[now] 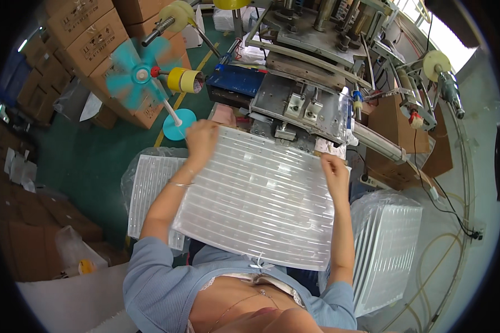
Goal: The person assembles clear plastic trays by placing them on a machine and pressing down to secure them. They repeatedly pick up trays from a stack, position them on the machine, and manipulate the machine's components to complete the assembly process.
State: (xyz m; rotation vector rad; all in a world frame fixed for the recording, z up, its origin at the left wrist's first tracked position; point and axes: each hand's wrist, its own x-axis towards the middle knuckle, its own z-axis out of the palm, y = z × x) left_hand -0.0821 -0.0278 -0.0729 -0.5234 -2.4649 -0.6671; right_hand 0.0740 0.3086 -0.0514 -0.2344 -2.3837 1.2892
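Observation:
A large white ribbed plastic panel [261, 194] lies across my lap, its far edge at the front of a metal machine [305, 111]. My left hand [203, 139] is closed at the panel's far left corner, beside the teal base of a small fan; it is slightly blurred. At the far right corner, my right hand [335, 172] pinches the panel's edge with curled fingers. Just beyond the far edge, between both hands, sits a metal clamp block [285, 132] on the machine. Some fingertips are hidden.
Similar panels stand in plastic wrap at left [150, 194] and right [391, 250]. The teal fan [141, 75] with blurred blades stands beyond my left hand, near yellow tape rolls [184, 80]. Cardboard boxes [94, 44] are stacked at the far left. Cables [450, 213] hang at right.

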